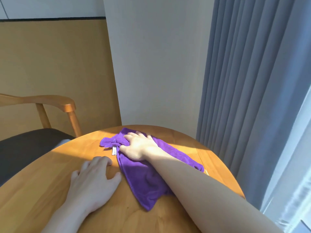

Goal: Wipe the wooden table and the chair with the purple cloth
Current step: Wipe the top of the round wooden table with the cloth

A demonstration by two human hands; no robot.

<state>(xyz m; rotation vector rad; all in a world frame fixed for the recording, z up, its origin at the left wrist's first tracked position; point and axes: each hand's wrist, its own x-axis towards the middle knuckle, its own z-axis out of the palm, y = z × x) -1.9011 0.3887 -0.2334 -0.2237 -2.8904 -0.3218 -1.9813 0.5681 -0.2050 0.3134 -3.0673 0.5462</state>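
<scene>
Right forearm, nearest the lens: bare, entering from the lower right and crossing the near part of the purple cloth (144, 179).

Right hand (140, 146): on the far half of the cloth, palm down. Thumb and fingers are curled into a bunched fold on the cloth's left side, so the hand grips the cloth while bearing on it.

Left hand (91, 179): flat on bare wood just beside the cloth's left edge, fingers spread and relaxed, holding nothing; reads as a brace.

Purple cloth: on the wooden table (50, 190), partly spread, partly gathered, reaching from near the far rim back toward the person. A white tag (114, 150) hangs at the bunched edge.

Wooden table: rounded top, strong sunlight across the far part. No dust or wet streak can be made out, so the wiped area cannot be judged from the surface.

Chair (50, 101): wooden arm and dark seat, left of the table, apart from both hands and the cloth.

Curtain (244, 98): grey-blue, right side, behind the table.

Status, as a judgement: table wipe under way, cloth near the far edge; extent covered unknown. Chair looks untouched and is left to do.
</scene>
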